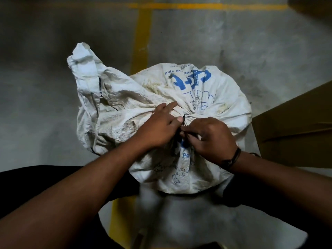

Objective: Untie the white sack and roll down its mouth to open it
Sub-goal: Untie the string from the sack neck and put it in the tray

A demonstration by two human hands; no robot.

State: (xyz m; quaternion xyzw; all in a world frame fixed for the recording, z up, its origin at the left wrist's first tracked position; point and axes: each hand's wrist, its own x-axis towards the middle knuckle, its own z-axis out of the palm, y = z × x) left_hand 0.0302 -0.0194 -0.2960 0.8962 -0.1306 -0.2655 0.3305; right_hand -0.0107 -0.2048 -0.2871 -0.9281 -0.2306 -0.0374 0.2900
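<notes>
A full white woven sack with blue print stands on the floor in front of me. Its mouth is gathered and bound by a dark string at the top centre. The loose flap of the mouth flops up and to the left. My left hand rests on the gathered neck, thumb against the knot. My right hand pinches the dark string just right of the knot. A dark band circles my right wrist.
A brown cardboard box stands close on the right of the sack. The grey concrete floor carries yellow painted lines behind the sack. Another pale rounded bulk lies below the sack between my arms.
</notes>
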